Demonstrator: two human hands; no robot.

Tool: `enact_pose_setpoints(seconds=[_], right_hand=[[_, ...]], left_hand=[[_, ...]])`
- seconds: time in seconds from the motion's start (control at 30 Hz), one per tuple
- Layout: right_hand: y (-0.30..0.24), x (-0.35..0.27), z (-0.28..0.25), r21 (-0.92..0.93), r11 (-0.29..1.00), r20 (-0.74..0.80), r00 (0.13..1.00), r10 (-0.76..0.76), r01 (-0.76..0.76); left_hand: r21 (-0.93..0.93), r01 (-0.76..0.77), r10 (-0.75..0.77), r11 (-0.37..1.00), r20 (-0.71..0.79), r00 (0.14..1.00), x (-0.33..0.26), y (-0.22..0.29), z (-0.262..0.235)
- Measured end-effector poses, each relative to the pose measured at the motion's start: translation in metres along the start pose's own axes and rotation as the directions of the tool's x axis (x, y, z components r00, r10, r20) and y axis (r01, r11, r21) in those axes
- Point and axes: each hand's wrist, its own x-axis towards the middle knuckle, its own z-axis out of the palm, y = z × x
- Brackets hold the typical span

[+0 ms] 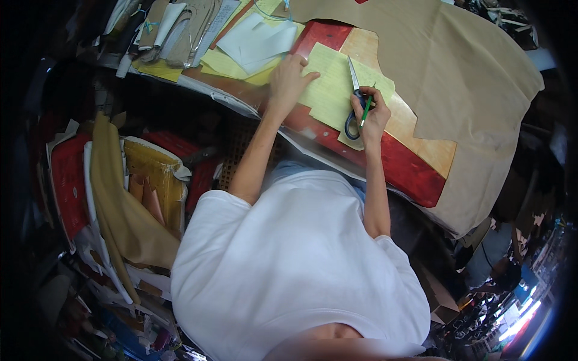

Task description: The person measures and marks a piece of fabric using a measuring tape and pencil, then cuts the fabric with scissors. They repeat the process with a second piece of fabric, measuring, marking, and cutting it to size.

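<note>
A sheet of yellow lined paper point(328, 87) lies on the red and wood-toned table top, its lower edge cut in steps. At its left edge rests my left hand point(289, 84), open, the thumb apart from the fingers and touching the paper. Over the right part of the sheet, my right hand point(376, 117) is closed around scissors point(353, 75) with dark blue handles. Their blades point away from me and look nearly closed. The same hand also holds a slim green pen or pencil point(366, 110), slanted across the fingers.
Tan leather-like material point(469, 78) spreads over the table's right side and hangs past its edge. White paper pieces point(256, 43) and bundled flat templates point(192, 33) lie at the back left. Below left, a mustard cloth point(114, 192) drapes over a yellow crate point(158, 157).
</note>
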Motion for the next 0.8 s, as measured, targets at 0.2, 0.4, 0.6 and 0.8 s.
enact_pose_setpoints(seconds=[0.2, 0.4, 0.6, 0.8], right_hand=[[-0.003, 0.000, 0.015, 0.221, 0.973, -0.015, 0.998, 0.067, -0.062], [-0.026, 0.021, 0.072, 0.408, 0.893, 0.198, 0.973, 0.115, -0.188], [-0.058, 0.062, 0.180, 0.457, 0.889, 0.140, 0.990, -0.025, -0.042], [-0.051, 0.073, 0.238, 0.247, 0.969, 0.158, 0.987, -0.032, -0.008]], left_hand=[[-0.146, -0.064, 0.064, 0.987, -0.009, 0.998, 0.006, -0.027, 0.003], [-0.040, -0.258, 0.233, 0.965, -0.313, 0.921, 0.067, -0.134, -0.080], [0.183, 0.212, -0.178, 0.960, -0.184, 0.967, 0.118, -0.197, -0.124], [0.523, -0.016, 0.211, 0.852, -0.316, 0.925, 0.171, -0.193, -0.095]])
